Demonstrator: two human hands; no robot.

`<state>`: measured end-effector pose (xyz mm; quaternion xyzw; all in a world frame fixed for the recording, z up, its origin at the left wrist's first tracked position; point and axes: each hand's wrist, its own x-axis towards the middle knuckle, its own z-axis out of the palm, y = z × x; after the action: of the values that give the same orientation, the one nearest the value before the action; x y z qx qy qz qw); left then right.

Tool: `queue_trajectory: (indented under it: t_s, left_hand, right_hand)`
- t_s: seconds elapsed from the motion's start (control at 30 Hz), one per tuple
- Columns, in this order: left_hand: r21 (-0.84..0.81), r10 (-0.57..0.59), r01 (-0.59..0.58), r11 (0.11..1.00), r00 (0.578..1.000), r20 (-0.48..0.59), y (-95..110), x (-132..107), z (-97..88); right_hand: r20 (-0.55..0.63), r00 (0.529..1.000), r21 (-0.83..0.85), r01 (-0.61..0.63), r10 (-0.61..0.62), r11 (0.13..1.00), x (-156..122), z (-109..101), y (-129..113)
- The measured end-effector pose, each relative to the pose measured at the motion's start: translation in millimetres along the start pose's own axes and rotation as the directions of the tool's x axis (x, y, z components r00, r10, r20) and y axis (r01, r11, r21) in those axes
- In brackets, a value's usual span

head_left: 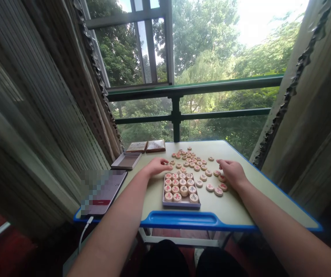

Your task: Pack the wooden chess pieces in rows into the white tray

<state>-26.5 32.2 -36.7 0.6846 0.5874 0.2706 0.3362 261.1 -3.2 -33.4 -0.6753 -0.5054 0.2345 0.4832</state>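
Note:
Round wooden Chinese chess pieces (197, 168) with red and dark characters lie loosely spread over the table. A shallow box tray (181, 205) stands near the front edge, filled with rows of such pieces; its front row has a gap. My left hand (156, 166) is left of the spread, thumb and fingers apart, the thumb tip beside a loose piece (178, 166). On the right, my right hand (232, 173) rests low by several loose pieces (218, 191), its fingers curled in. Whatever those fingers hold, if anything, is hidden.
A shallow box lid (126, 161) and two flat boxes (155, 145) sit at the back left. A partly blurred tablet-like device (110, 192) with a white cable (85, 231) lies on the left. The table's blue edge (183, 219) runs in front; a railing (200, 88) stands behind.

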Motion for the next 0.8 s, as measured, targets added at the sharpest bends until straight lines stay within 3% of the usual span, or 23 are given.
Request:
queue_trajectory:
  t_s: [0.17, 0.3, 0.5, 0.8]
  left_hand:
    - [0.119, 0.003, 0.003, 0.993, 0.999, -0.051, 1, -2, 3.7]
    - [0.082, 0.015, -0.009, 0.997, 0.997, -0.069, -1, -1, 5.1]
    - [0.166, 0.042, -0.019, 0.986, 0.989, -0.139, -6, 3, 6.3]
    - [0.143, 0.081, -0.055, 0.988, 0.980, -0.181, -7, 3, 5.3]
  right_hand:
    - [0.101, 0.991, -0.115, 0.100, -0.089, 0.988, 0, 3, 5]
    - [0.102, 0.979, -0.167, 0.193, -0.177, 0.967, 4, 4, 11]
    - [0.164, 0.960, -0.264, 0.266, -0.228, 0.927, 1, 3, 7]
    - [0.154, 0.950, -0.322, 0.309, -0.273, 0.895, -2, 1, 6]
